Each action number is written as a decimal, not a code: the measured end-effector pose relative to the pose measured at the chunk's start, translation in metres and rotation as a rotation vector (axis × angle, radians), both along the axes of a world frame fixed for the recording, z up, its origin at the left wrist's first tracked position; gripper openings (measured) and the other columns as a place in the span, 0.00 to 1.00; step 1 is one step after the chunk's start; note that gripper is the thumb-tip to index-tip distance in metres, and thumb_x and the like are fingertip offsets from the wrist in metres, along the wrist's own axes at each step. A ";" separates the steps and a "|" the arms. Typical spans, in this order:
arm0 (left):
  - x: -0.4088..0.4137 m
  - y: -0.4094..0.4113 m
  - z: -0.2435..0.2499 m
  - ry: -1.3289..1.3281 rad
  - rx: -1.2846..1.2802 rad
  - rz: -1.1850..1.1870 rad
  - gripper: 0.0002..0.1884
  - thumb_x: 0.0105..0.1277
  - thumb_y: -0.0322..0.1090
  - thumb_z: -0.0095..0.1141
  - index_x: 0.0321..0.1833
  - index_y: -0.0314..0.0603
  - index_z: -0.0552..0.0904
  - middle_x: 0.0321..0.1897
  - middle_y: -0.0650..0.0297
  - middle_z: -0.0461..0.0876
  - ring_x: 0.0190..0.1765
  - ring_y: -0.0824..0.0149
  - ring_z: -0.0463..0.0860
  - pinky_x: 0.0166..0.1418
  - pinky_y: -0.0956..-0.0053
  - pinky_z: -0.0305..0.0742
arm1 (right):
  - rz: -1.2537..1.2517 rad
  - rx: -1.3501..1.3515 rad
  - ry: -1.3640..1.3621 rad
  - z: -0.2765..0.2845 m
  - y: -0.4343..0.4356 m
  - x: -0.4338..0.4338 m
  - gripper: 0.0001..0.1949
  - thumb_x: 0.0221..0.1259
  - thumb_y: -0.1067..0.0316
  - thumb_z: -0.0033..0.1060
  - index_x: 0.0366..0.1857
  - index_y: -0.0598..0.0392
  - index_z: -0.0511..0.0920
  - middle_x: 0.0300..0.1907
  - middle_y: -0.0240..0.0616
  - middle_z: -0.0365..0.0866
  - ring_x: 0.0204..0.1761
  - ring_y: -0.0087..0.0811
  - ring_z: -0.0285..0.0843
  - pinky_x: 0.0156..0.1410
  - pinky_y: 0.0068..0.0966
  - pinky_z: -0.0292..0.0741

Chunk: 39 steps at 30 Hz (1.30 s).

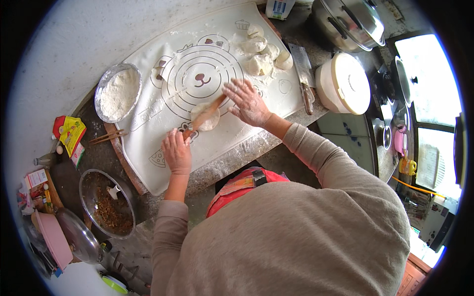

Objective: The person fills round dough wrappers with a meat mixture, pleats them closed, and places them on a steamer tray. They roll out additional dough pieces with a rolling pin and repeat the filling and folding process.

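Note:
A wooden rolling pin [206, 115] lies diagonally across a flattened round of dough [211, 123] on a white silicone pastry mat [222, 146] printed with a bear face and rings. My left hand [176, 151] grips the pin's near end. At the far end, my floury right hand [249, 103] rests over the pin with its fingers stretched out, and its palm hides the tip. Several floured lumps of dough [260, 65] sit on the mat beyond my right hand. Loose flour is scattered around them.
A cleaver [301, 66] lies along the mat's right edge, beside a lidded cream container [350, 83] and a large steel pot [346, 24]. To the left are a metal bowl of flour [119, 94], wooden tongs [107, 137] and a bowl of chopped filling [111, 212] with a white spoon.

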State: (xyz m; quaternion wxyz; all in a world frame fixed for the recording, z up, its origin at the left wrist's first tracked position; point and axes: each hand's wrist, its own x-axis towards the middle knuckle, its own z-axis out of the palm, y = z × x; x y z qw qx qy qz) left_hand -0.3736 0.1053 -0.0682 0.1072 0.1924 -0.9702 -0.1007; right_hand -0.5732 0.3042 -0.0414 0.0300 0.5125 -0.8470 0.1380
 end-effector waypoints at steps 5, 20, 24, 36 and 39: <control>-0.023 -0.016 -0.002 0.006 -0.094 -0.013 0.28 0.64 0.46 0.49 0.60 0.31 0.66 0.63 0.49 0.64 0.67 0.51 0.61 0.69 0.55 0.55 | -0.045 0.256 -0.099 0.001 -0.036 -0.007 0.26 0.64 0.46 0.43 0.56 0.58 0.67 0.64 0.44 0.62 0.67 0.40 0.57 0.73 0.43 0.49; -0.050 -0.045 -0.006 -0.011 0.020 -0.105 0.36 0.67 0.52 0.42 0.67 0.26 0.56 0.67 0.43 0.56 0.70 0.47 0.54 0.72 0.55 0.47 | -0.121 0.174 -0.006 -0.027 -0.039 -0.017 0.32 0.65 0.43 0.37 0.67 0.55 0.57 0.69 0.42 0.55 0.72 0.37 0.46 0.75 0.39 0.44; -0.048 -0.032 0.004 -0.092 -0.027 -0.087 0.37 0.68 0.54 0.40 0.68 0.28 0.53 0.68 0.43 0.54 0.71 0.48 0.53 0.73 0.55 0.44 | 0.031 0.090 -0.022 -0.037 -0.027 -0.028 0.33 0.65 0.41 0.35 0.67 0.54 0.56 0.69 0.40 0.54 0.72 0.36 0.46 0.74 0.40 0.44; -0.044 -0.053 -0.005 -0.093 0.053 -0.132 0.38 0.68 0.55 0.36 0.70 0.30 0.48 0.70 0.45 0.51 0.73 0.49 0.48 0.74 0.55 0.41 | -0.046 0.184 0.028 -0.019 -0.043 -0.036 0.32 0.66 0.42 0.33 0.67 0.54 0.55 0.71 0.38 0.49 0.73 0.34 0.42 0.75 0.40 0.41; -0.017 -0.029 0.003 -0.157 0.027 -0.192 0.39 0.68 0.57 0.34 0.70 0.29 0.50 0.70 0.44 0.51 0.73 0.48 0.48 0.74 0.54 0.41 | 0.034 0.192 -0.116 -0.026 -0.002 -0.007 0.34 0.65 0.42 0.38 0.68 0.53 0.53 0.72 0.39 0.48 0.74 0.36 0.41 0.75 0.41 0.41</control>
